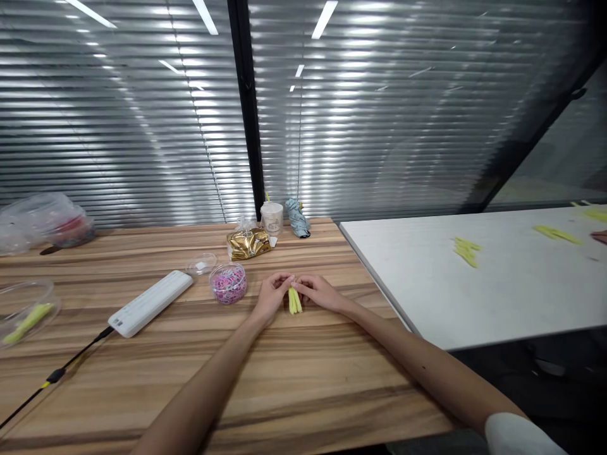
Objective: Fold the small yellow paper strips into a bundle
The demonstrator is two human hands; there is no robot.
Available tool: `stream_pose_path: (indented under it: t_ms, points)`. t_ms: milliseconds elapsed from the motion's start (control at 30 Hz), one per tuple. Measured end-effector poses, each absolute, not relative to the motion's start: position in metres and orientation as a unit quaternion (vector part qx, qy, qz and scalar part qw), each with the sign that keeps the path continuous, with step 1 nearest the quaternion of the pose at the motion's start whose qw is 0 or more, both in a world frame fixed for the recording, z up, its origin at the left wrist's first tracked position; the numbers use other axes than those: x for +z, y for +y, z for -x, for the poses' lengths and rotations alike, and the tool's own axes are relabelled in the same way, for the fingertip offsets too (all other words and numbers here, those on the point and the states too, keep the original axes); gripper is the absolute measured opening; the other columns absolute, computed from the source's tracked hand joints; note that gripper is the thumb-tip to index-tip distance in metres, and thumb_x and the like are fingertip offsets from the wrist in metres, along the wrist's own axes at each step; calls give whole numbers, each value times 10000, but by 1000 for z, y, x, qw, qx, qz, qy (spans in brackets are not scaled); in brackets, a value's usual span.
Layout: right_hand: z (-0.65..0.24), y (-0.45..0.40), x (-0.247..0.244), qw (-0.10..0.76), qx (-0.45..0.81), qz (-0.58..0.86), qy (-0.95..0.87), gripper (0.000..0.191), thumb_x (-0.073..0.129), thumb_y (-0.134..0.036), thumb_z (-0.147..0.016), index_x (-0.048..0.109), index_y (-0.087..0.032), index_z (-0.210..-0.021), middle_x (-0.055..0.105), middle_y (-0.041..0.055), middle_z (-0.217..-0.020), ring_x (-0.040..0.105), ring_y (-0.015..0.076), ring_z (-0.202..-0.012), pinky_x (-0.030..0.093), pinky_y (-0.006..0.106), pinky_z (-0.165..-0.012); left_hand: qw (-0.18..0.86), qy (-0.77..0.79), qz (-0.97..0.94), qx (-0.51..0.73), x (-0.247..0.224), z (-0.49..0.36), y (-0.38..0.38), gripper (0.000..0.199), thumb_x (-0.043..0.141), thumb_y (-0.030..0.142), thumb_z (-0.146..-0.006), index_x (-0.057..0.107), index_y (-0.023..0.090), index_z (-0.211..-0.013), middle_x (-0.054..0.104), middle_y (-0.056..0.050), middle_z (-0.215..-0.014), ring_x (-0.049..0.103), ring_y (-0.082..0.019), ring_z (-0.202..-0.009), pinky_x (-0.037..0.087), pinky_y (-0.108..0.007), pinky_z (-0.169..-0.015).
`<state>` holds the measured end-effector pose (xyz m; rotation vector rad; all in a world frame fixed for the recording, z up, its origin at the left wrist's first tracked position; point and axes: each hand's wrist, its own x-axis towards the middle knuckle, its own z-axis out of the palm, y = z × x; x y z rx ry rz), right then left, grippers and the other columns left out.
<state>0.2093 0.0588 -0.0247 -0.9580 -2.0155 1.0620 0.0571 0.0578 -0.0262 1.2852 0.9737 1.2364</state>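
Fingertips [284, 278] of both hands meet over the top end of a bundle of yellow-green pipe cleaners [294, 301] on my feed, the left hand [272, 297] and right hand [320, 292] curled in from either side. The bundle lies on the wooden tabletop [332, 392] at the hands' 6 o'clock, its top end hidden under the fingers and its lower ends slightly apart. I can't tell whether the fingers are actually gripping it. Just off the left hand at 9 o'clock sits a clear tub of pink rubber bands [228, 284], with a small clear lid [201, 263] beyond it at 10. Farther out at 9 lies a white power strip [150, 303], its black cable [57, 376] trailing toward 8. A gold foil bag [249, 244] sits at 11, and a lidded paper cup [272, 217] and a folded pale blue umbrella [297, 218] stand near 12. At the far left, a clear tub [26, 313] holds a yellow-green strip. At 3 o'clock, loose yellow-green strips [467, 251] lie on a white tabletop [497, 297], where another person's hand [599, 237] enters at the edge.
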Motion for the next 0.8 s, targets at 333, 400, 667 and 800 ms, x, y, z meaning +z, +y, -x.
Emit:
stream_pose_path:
  t_ms: [333, 400, 667, 800]
  points:
    - [-209, 56, -21, 331, 412, 357, -770, 404, 381, -493, -845, 554, -142, -745, 541, -1, -657, 496, 117, -598, 404, 230, -580, 520, 409, -553, 506, -26, -57, 58, 232, 664, 328, -641, 649, 126, -753, 650, -51, -755, 563, -155, -706, 434, -258, -671]
    - [-209, 56, -20, 332, 419, 349, -769, 393, 389, -481, -847, 560, -140, -757, 553, 3, -668, 507, 118, -604, 406, 230, -588, 518, 410, -556, 504, -25, -57, 57, 231, 660, 329, -644, 649, 126, -753, 651, -50, -751, 564, -156, -704, 434, -259, -672]
    - [-210, 55, -20, 329, 406, 349, -778, 400, 369, -474, -859, 556, -138, -749, 572, 10, -677, 524, 120, -614, 415, 229, -597, 520, 404, -568, 495, -26, -57, 57, 236, 639, 347, -667, 642, 126, -750, 636, -44, -726, 551, -146, -659, 432, -243, -614]
    - [-211, 55, -20, 321, 379, 355, -792, 405, 345, -465, -871, 551, -140, -746, 572, 12, -676, 518, 121, -614, 404, 227, -595, 518, 399, -575, 491, -28, -57, 59, 252, 633, 365, -671, 643, 126, -751, 639, -46, -729, 554, -150, -664, 432, -244, -615]
